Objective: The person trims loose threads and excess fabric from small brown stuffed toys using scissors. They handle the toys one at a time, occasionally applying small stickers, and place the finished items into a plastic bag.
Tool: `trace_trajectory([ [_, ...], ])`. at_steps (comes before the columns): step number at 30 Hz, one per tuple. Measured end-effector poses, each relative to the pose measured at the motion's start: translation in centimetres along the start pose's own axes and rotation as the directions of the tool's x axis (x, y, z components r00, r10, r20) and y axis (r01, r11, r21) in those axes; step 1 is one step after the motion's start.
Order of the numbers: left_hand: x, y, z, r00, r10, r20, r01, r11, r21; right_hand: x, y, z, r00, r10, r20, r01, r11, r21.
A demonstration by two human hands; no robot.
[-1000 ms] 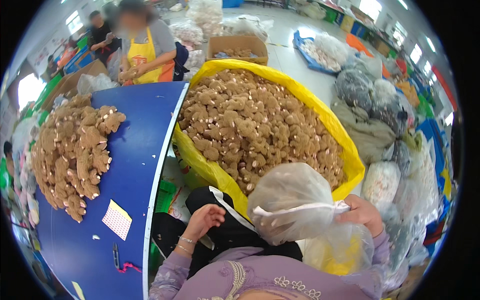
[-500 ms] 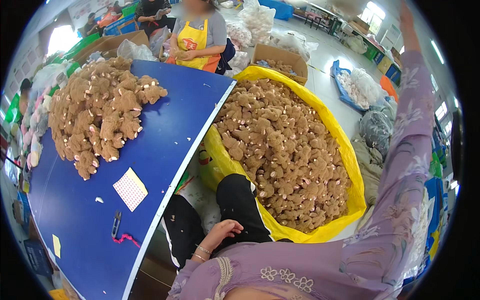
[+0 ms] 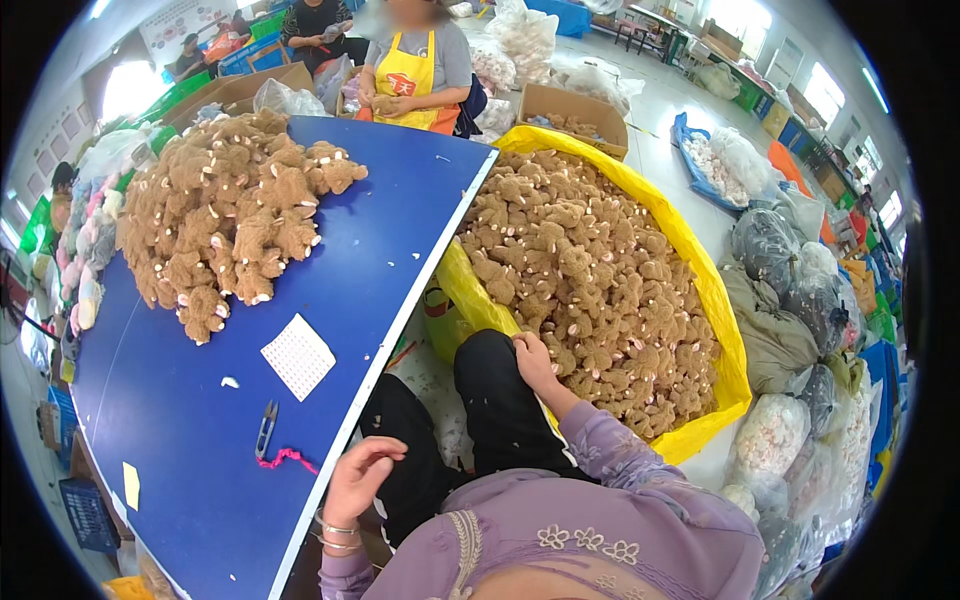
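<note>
Upper left, brown plush pieces (image 3: 225,205) lie heaped on a blue table (image 3: 190,430); thread snips (image 3: 264,438) rest at lower left. Lower centre-left, the person's left hand (image 3: 360,478) is empty, fingers loosely curled. Mid-frame, the right hand (image 3: 537,363) sits between the knee (image 3: 488,375) and a yellow sack (image 3: 736,385) of similar pieces; whether it grips cannot be told.

1 co-worker's head (image 3: 414,12) is blurred, its top cut off.
</note>
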State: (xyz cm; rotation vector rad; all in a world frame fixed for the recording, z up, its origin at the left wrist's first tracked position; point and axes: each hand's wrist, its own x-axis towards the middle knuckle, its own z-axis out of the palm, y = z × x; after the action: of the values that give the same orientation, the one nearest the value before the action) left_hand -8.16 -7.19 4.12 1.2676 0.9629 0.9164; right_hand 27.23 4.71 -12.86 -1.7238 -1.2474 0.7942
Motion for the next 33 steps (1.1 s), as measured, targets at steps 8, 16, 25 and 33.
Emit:
trace_trajectory([
  [8, -6.3, 3.8, -5.5, 0.865, 0.345, -0.365, -0.253, 0.927, 0.278, -1.9, -1.4, 0.1, 0.995, -0.097, 0.002, 0.097, 0.990, -0.100],
  [16, -11.6, 3.2, -9.9, 0.763, 0.391, -0.515, -0.098, 0.857, 0.506, -4.7, -5.5, 3.0, 0.962, -0.235, 0.135, 0.258, 0.947, -0.190],
  [25, -16.9, 1.6, -12.5, 0.675, 0.431, -0.599, -0.005, 0.814, 0.580, -5.9, -17.7, 8.1, 0.782, -0.573, 0.245, 0.563, 0.818, 0.118],
  [33, -19.6, -1.9, -12.2, 0.612, 0.318, -0.724, 0.084, 0.884, 0.459, -12.2, -30.0, 19.8, 0.388, -0.504, 0.772, 0.684, 0.719, 0.125],
])
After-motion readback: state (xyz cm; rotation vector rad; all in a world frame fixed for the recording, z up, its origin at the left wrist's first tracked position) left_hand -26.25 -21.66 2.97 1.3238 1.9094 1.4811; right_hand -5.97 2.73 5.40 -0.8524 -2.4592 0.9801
